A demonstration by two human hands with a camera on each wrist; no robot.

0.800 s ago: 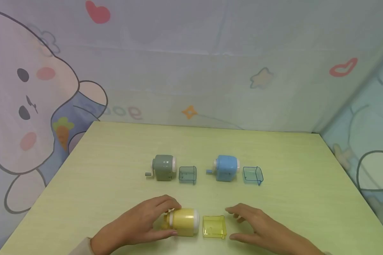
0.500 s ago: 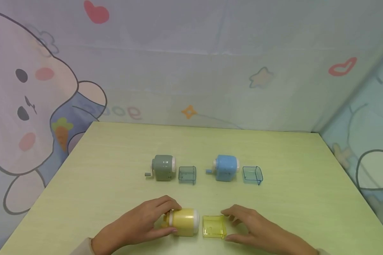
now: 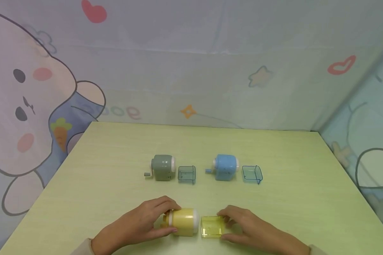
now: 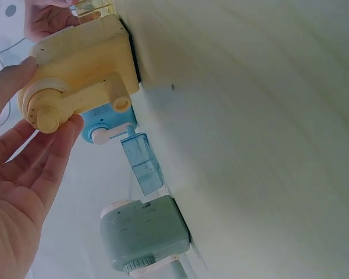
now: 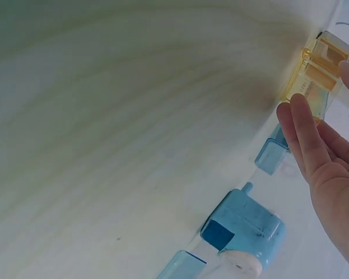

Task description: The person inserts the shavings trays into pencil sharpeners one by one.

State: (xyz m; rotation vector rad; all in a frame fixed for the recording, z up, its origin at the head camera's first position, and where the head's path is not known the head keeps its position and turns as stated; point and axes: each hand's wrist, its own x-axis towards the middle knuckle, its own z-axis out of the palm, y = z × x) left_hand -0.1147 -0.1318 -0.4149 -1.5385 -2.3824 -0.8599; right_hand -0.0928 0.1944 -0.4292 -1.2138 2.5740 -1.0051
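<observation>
My left hand [image 3: 140,223] grips a yellow crank pencil sharpener [image 3: 184,222], thumb on the near side and fingers over the far side. Its crank [image 4: 90,99] faces the camera in the left wrist view. To the right lies a clear yellow shavings drawer [image 3: 210,229]. The thumb and fingers of my right hand [image 3: 247,226] hold the drawer by its right end, at the near and far sides. A narrow gap separates the drawer from the white end of the sharpener. In the right wrist view, the fingers partly cover the drawer [image 5: 311,78].
Farther back stand a grey-green sharpener [image 3: 162,168] and a blue sharpener [image 3: 226,167]. Each has a clear drawer to its right, one greyish [image 3: 186,174] and one bluish [image 3: 252,173]. A printed cloth [image 3: 166,71] hangs behind the table [image 3: 108,170].
My right hand has moved left onto the yellow drawer and closed round its end. The drawer has shifted slightly left toward the sharpener. My left hand keeps its grip in place.
</observation>
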